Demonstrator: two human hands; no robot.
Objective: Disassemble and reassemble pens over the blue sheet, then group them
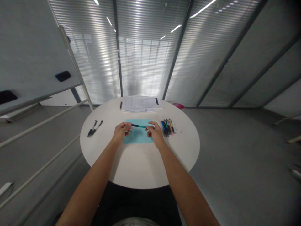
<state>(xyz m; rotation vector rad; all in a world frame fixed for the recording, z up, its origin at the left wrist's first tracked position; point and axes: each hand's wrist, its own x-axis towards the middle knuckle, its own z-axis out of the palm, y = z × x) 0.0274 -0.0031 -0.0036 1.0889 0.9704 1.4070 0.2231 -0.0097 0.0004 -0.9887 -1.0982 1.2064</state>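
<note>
Pen (pixel 138 126) with a black front section and a green barrel is held level across the top edge of a teal sheet of paper (pixel 138 136), spanning the gap between both hands. Its left end is pinched in the closed fingers of the left hand (pixel 121 131), and its right end is gripped by the closed fingertips of the right hand (pixel 155 134). Both forearms are stretched in from 6 o'clock over the near rim of a round white table (pixel 138 166).

With the sheet taken as the centre, a bundle of coloured pens (pixel 167 127) is laid at 3 o'clock, just beside the sheet's right edge, so only a narrow gap is left beside the right hand. Two black pens (pixel 95 128) are placed at 9 o'clock near the left rim, and a wider strip of bare tabletop is left between them and the left hand. A stack of printed papers (pixel 141 104) is set at 12 o'clock against the far rim, with a lone black pen (pixel 120 105) just beside it at 11 o'clock. The widest open room is found at 6 o'clock, between the sheet and the near rim, though it is crossed by the forearms. A pink object (pixel 178 106) is seen just past the rim at 1 o'clock. A whiteboard (pixel 35 47) on a white frame stands at 10 o'clock, its frame close to the rim, and grey floor (pixel 235 150) surrounds the table.
</note>
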